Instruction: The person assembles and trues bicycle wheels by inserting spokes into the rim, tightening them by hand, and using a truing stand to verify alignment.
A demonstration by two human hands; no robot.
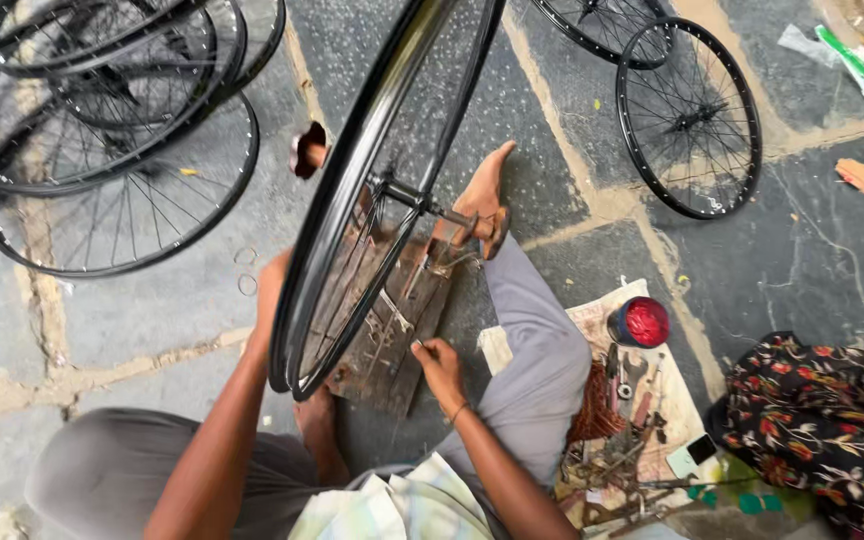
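Wheels: one upright bicycle wheel [372,200] on a wooden stand [392,330]. Left hand [272,275] behind its rim, grip unclear. Right hand [439,365] pinches a spoke. Four or so loose wheels [117,150] on the floor, tool pile [622,440] right.

Soft, even daylight with faint shadows, sharp at the centre, with slight wide-angle stretching and blur toward the edges.
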